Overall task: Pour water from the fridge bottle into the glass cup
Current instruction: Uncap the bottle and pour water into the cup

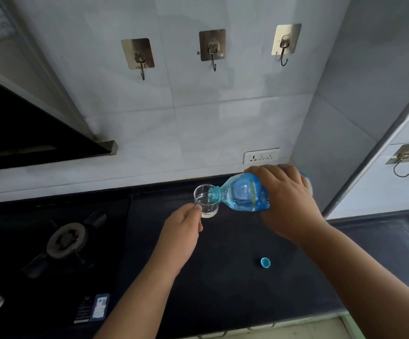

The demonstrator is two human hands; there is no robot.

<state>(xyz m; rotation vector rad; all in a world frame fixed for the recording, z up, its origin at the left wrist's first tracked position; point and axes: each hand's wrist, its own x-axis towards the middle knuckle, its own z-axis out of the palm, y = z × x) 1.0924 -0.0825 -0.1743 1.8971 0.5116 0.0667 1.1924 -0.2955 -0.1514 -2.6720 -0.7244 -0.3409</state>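
1. The left forearm enters from the bottom edge at about 6 o'clock and runs up toward 1 o'clock, bare to the wrist.
2. The left hand (182, 227) sits just left of centre, back facing up, fingers curled, fingertips pinching at its 1 o'clock end.
3. The right forearm comes in from the 4 o'clock corner and angles up toward 11 o'clock.
4. The right hand (287, 199) lies at 3 o'clock from the left hand, palm down, fingers wrapped over in a grip, knuckles toward 12 o'clock.
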